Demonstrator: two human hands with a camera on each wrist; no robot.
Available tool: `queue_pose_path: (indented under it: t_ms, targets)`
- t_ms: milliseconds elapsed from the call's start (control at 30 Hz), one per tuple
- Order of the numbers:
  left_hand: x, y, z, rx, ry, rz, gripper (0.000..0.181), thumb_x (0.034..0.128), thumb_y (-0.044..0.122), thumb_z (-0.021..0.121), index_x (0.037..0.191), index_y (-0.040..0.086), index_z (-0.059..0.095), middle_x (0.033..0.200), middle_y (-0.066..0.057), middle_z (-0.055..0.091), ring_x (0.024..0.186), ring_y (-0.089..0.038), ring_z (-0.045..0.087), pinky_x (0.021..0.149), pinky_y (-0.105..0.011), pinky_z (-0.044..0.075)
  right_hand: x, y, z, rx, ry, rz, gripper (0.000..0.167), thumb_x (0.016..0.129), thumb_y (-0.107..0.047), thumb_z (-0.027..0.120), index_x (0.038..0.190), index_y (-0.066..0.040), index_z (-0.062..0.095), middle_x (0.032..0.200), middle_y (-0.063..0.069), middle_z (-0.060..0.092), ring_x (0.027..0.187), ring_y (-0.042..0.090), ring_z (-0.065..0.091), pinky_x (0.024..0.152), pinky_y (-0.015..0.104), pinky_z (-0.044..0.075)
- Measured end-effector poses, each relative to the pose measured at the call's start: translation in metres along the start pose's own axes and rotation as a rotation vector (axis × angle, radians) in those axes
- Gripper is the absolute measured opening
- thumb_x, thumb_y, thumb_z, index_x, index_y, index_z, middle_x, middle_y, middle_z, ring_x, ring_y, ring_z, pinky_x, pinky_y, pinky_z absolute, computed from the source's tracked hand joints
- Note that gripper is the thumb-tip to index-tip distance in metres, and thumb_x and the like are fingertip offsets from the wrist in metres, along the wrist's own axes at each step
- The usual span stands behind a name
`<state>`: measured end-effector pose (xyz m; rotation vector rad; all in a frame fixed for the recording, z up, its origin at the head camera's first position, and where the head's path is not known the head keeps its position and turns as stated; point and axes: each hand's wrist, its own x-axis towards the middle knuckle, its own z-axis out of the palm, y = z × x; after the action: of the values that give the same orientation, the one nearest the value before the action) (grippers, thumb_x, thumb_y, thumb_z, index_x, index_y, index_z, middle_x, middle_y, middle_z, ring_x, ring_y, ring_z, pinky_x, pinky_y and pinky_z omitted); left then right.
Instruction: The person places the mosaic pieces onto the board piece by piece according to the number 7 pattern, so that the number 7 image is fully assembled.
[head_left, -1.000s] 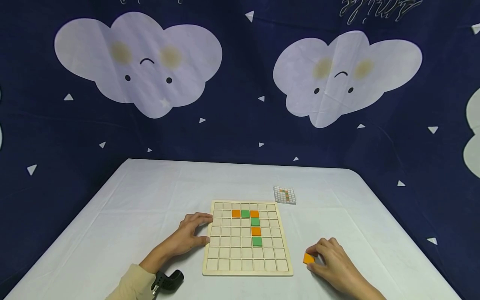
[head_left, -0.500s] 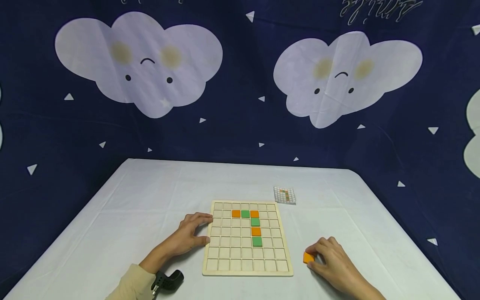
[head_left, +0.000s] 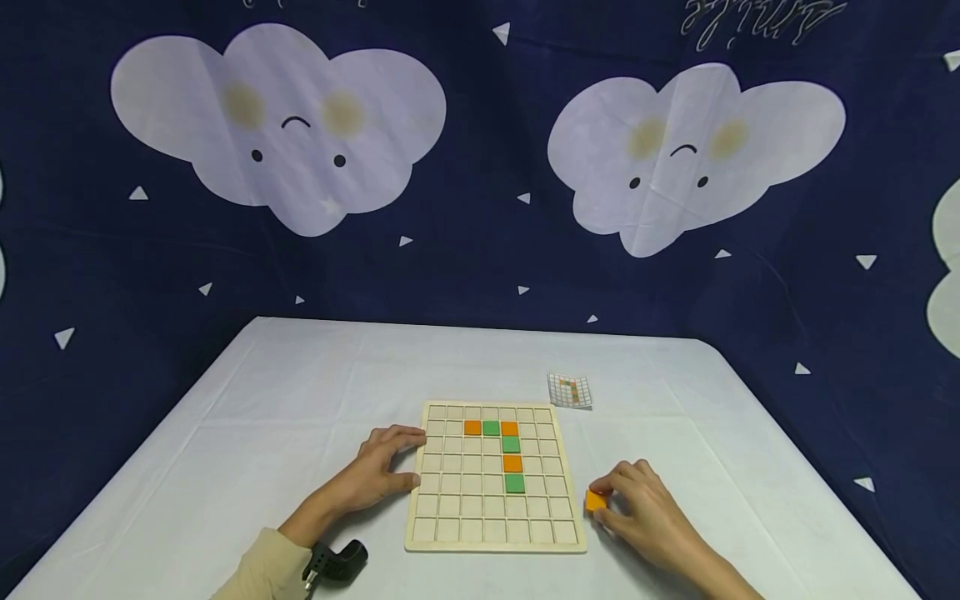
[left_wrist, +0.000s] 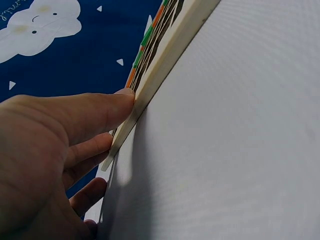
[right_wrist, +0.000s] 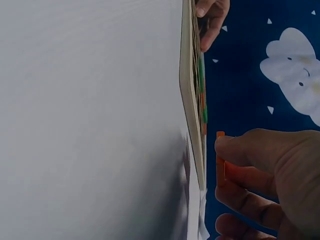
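Observation:
A pale wooden grid board lies on the white table. Orange and green square tiles fill several of its cells: a short row near the back, then a column coming forward that ends in a green tile. My left hand rests against the board's left edge, thumb and fingertips touching the rim; the left wrist view shows the thumb on that rim. Just off the board's right edge, my right hand pinches an orange tile between thumb and fingers. In the right wrist view this tile appears edge-on, raised above the tabletop.
A small printed card with a coloured grid pattern lies behind the board's back right corner. A black wrist strap device sits at my left cuff. White cloth covers the table, and a dark blue cloud-print curtain hangs behind.
My right hand has moved left and slightly away from me, carrying the orange tile close to the board's right edge. My left hand and the tiles on the board stay where they were.

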<state>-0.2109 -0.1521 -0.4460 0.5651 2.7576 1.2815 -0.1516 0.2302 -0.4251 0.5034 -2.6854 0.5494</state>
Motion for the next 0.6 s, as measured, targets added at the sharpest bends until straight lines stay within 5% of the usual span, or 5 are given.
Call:
queue_pose_path:
  t_ms: [600]
  targets:
    - [-0.002,0.0,0.0,0.025,0.001,0.029,0.052,0.0772,0.015,0.073,0.126,0.008,0.058,0.138,-0.004,0.05,0.13,-0.029,0.033,0.106,-0.057,0.02,0.025,-0.023,0.019,0.115,-0.07,-0.052,0.023,0.071,-0.018,0.079,0.091,-0.023,0.07,0.084,-0.019,0.054,0.083,-0.001,0.038,0.073,0.024,0.038]
